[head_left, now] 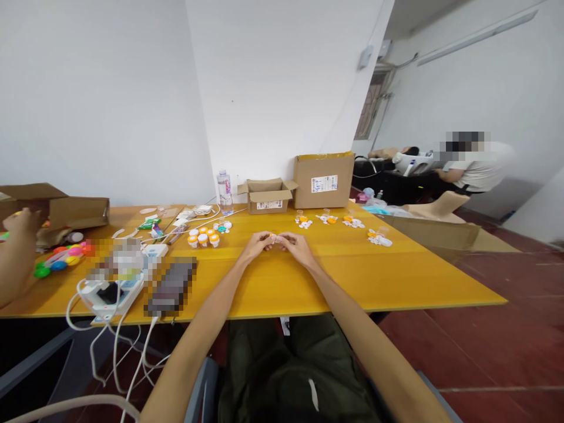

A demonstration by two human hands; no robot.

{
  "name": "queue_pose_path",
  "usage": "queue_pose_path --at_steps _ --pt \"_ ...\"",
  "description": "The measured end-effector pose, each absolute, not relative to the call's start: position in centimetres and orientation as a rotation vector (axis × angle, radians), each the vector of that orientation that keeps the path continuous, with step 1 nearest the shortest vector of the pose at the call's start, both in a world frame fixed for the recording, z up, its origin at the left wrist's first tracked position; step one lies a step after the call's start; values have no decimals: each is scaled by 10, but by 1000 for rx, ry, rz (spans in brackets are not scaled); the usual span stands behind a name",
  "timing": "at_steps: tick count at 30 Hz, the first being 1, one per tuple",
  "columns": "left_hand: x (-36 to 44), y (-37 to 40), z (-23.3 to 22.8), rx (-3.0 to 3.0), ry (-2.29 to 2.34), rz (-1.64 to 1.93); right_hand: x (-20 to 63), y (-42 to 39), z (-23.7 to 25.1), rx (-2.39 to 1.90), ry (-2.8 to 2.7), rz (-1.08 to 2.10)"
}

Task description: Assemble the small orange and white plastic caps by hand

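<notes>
Over the middle of the table [282, 288], my left hand [254, 245] and my right hand [296, 247] meet, fingers closed in a pinch. Between their fingertips is a small white and orange piece [275, 238], mostly covered by the fingers. To the left of my hands stands a cluster of small white containers with orange tops [203, 238]. Behind it lie loose white and teal pieces [222, 227]. On the right, small piles of white, orange and clear parts are spread out, one pile of parts [304, 222] nearer my right hand and another pile of parts [379, 237] farther right.
At the back are an open small carton [267, 197], a larger cardboard box [325, 182] and a bottle [224, 192]. A phone [171, 288] and a power strip [127, 291] with cables lie front left. Another person's arm [17, 252] reaches in at far left, beside colourful toys [66, 257].
</notes>
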State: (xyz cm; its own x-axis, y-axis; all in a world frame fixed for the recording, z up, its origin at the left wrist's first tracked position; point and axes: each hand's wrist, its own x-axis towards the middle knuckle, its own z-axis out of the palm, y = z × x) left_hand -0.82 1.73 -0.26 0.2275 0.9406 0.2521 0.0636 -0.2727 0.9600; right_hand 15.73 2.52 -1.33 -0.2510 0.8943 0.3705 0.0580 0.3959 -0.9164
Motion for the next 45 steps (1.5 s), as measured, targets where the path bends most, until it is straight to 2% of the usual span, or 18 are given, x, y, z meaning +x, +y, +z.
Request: queue_pose_path --at_steps 28,36,45 --pt "-7 18 -1 1578 1012 1188 160 27 -17 -862 -1747 988" --pt "-7 20 -4 1575 1027 1187 156 31 -26 -793 -1682 1068" --pt "-6 15 1 1594 1011 1198 159 25 -16 -854 -1771 955"
